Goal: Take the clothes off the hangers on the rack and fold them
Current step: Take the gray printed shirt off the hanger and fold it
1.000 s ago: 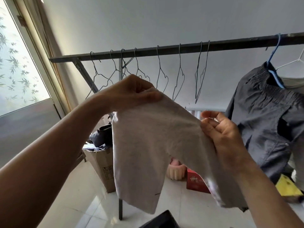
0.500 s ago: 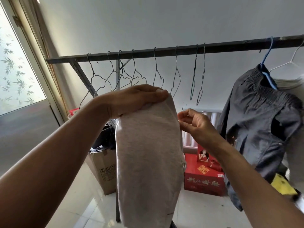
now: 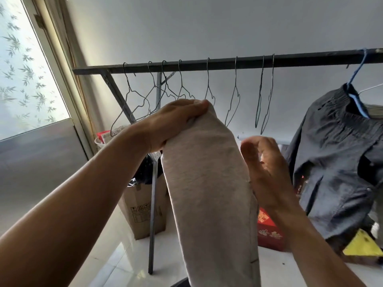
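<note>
A light grey garment [image 3: 209, 193] hangs doubled over in a long narrow strip in front of me. My left hand [image 3: 174, 123] grips its top edge from above. My right hand [image 3: 263, 160] is beside the strip's right edge, fingers loosely spread, holding nothing. Behind runs the dark rack bar [image 3: 228, 63] with several bare wire hangers [image 3: 234, 96]. At the right, a dark grey garment [image 3: 339, 154] hangs on a blue hanger [image 3: 356, 79].
A cardboard box [image 3: 143, 208] stands by the rack's upright post [image 3: 153, 204]. On the white tiled floor sit a red box [image 3: 269, 233] and a yellow object [image 3: 362, 243]. A window [image 3: 22, 69] fills the left wall.
The grey garment went from spread between both hands to a narrow folded strip. My right hand let go of it and now hovers open beside it. The view tilted up.
</note>
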Available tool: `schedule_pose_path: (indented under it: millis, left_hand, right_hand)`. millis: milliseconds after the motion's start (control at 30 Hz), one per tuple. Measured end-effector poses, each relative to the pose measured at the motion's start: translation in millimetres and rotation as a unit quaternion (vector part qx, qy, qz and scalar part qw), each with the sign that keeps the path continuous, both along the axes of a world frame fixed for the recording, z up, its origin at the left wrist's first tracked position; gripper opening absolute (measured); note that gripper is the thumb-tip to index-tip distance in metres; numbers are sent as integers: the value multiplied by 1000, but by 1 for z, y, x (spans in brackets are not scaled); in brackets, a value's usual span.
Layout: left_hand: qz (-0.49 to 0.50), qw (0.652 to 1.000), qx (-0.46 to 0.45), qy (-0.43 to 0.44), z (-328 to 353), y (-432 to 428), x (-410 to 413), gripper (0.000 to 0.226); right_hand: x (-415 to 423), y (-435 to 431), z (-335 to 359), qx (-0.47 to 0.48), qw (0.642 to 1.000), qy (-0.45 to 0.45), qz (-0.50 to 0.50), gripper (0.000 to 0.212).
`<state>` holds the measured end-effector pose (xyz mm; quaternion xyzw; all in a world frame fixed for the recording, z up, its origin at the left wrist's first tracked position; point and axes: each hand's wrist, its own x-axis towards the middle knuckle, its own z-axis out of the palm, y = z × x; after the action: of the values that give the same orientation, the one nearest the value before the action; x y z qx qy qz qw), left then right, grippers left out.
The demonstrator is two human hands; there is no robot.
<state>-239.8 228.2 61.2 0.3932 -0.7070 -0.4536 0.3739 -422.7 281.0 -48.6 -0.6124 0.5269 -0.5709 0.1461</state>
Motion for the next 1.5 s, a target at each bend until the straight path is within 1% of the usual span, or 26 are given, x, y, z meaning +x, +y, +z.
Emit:
schedule_pose_path:
  millis: [67,167,233,300,333,433,500,567,600,633,667,700,733,767,800,833,867,933,1033,1100,1200,1233,1300,1333,1400,1500]
  left_hand:
    - [0,1000,-11,-4,1,0,-2,31]
    - [-10,1000,-19,-4,2,-1,-6,28]
    - [-16,999,-26,-12,2,-2,-6,32]
    - [-25,997,-51,-44,2,-6,-4,37]
    - [-30,995,-73,-68,3,-7,-2,35]
    - [-16,982,-144,-120,9,-12,5,26]
    - [0,980,-155,-127,9,-18,7,18]
    - [25,984,-152,-95,7,-22,7,15]
    - [36,989,-135,-37,5,-24,7,17]
    - [46,993,-92,50,-2,-27,9,27]
    - [44,988,-21,144,-9,-26,10,45]
    - [22,976,63,208,-24,-24,12,69]
    - [-22,958,143,249,-42,-21,14,88]
    - [-91,932,205,285,-63,-16,16,100]
    - [-168,890,266,330,-86,-10,16,106]
    - [-206,864,300,349,-105,-3,16,108]
    - [-188,871,307,334,-121,3,17,112]
    - [-85,925,247,276,-143,10,19,111]
    - [13,965,138,222,-154,18,16,108]
    - [42,971,82,219,-153,21,13,104]
    - [68,977,-1,201,-150,27,11,81]
    - [87,979,-27,181,-150,29,10,66]
    - [127,977,-49,167,-146,33,6,40]
    - [140,975,-47,168,-145,34,4,34]
    - [158,974,-45,158,-141,34,3,31]
    - [147,983,-66,88,-134,32,13,43]
  right_hand:
    - [8,7,1,-7,1000,3,-14,73]
    - [26,10,0,47,998,12,28,56]
    - [29,5,-1,52,998,-8,21,33]
    - [27,2,-1,63,995,-54,54,10]
    - [24,2,-1,78,990,-78,90,6]
    - [17,3,0,114,969,-114,186,10]
    - [15,2,2,122,961,-116,220,13]
    - [14,2,4,127,953,-132,241,19]
    - [13,2,5,126,951,-144,245,21]
    - [13,1,6,124,950,-154,244,22]
    - [13,0,7,120,949,-164,239,23]
    - [12,0,8,116,950,-174,234,22]
    - [12,-1,9,111,949,-186,231,20]
    - [12,-1,9,108,946,-200,232,17]
    - [11,-1,9,108,942,-215,232,15]
    - [9,-1,8,107,940,-226,230,14]
    - [7,-1,6,109,940,-230,226,13]
    - [3,-3,-1,121,941,-233,215,15]
    - [2,-4,-10,149,937,-236,210,16]
    - [5,-5,-15,159,942,-232,182,22]
    - [6,-9,-24,152,967,-198,58,47]
    - [5,-8,-26,142,969,-195,54,52]
    - [2,-5,-28,141,963,-196,121,59]
    - [1,-3,-28,156,957,-184,159,62]
    - [-1,-1,-29,174,959,-126,186,59]
    - [-2,-1,-27,133,979,-68,137,31]
